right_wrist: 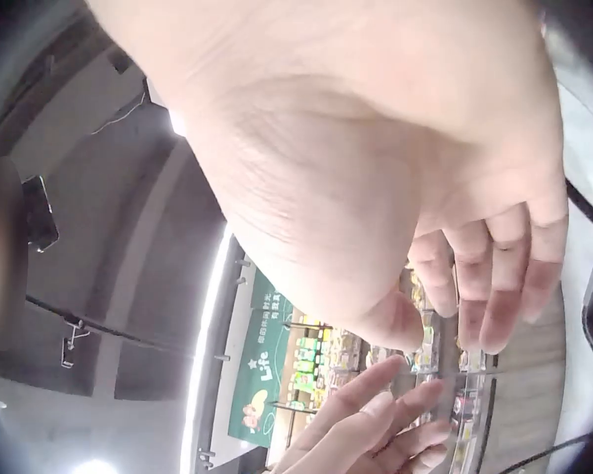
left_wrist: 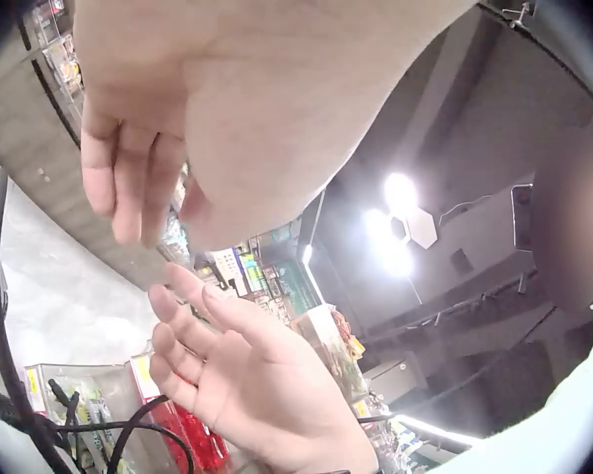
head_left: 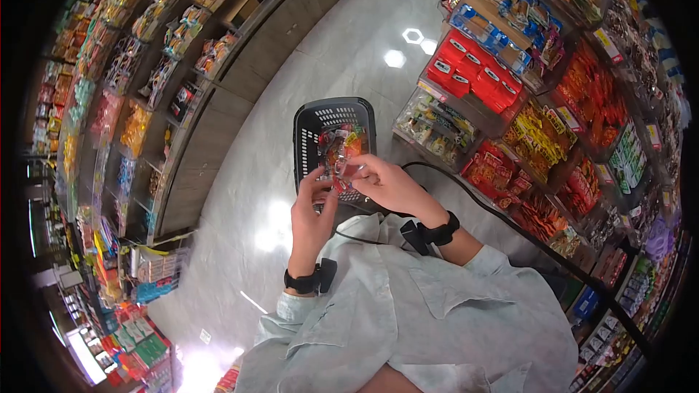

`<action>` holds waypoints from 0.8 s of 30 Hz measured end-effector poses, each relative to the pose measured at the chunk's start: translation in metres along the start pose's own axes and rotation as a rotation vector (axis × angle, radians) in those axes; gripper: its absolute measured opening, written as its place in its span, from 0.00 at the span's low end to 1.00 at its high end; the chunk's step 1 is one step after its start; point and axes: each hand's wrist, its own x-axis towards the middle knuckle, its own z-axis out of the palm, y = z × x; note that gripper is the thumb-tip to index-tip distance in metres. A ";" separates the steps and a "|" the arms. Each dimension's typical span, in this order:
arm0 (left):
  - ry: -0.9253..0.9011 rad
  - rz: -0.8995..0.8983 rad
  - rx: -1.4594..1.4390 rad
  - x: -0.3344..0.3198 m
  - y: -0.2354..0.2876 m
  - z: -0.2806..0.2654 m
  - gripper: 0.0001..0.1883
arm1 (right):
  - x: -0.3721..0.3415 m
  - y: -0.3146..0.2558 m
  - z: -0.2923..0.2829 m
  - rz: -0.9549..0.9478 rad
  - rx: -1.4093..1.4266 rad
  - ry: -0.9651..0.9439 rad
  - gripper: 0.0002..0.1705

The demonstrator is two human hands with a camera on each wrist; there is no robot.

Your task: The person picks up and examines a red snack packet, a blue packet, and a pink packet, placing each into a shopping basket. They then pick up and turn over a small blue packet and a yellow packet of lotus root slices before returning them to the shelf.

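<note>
Both hands are raised over a dark plastic shopping basket, palms toward each other with fingertips close together. My left hand has its fingers loosely bent, the thumb apart from them. The fingers of my right hand reach toward the left ones, gently curved. Nothing shows between the thumb and fingers of the left hand or right hand in the left wrist view. Shiny red and orange snack packets lie in the basket, partly hidden behind the fingertips in the head view.
Snack shelves curve along the left. Stepped display bins with red boxes and bagged snacks stand close on the right. A black cable runs past the right arm. Glossy grey floor stretches ahead between the shelves.
</note>
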 end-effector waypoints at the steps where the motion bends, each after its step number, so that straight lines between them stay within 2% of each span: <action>1: -0.044 0.010 0.015 0.004 -0.002 0.005 0.20 | 0.002 0.002 -0.007 0.013 -0.009 -0.004 0.25; 3: -0.099 0.017 0.027 0.007 0.003 0.016 0.13 | -0.002 0.003 -0.014 0.041 -0.024 -0.020 0.22; 7: -0.263 0.088 0.019 0.009 0.000 0.034 0.14 | -0.001 0.001 -0.021 0.031 -0.018 -0.032 0.18; 9: -0.284 0.085 0.015 0.008 0.002 0.034 0.14 | -0.004 0.003 -0.018 0.021 -0.003 -0.007 0.18; 16: -0.358 0.131 0.012 -0.006 -0.020 -0.005 0.13 | -0.020 -0.001 0.023 0.085 -0.042 0.013 0.16; 18: -0.380 0.123 -0.036 -0.020 -0.034 -0.015 0.13 | -0.032 0.003 0.040 0.109 -0.061 0.019 0.16; 21: -0.453 -0.023 -0.124 -0.041 -0.052 -0.027 0.12 | -0.052 -0.001 0.065 0.153 -0.077 0.067 0.17; 24: -0.521 -0.016 -0.164 -0.059 -0.067 -0.029 0.11 | -0.076 0.005 0.082 0.190 -0.111 0.122 0.17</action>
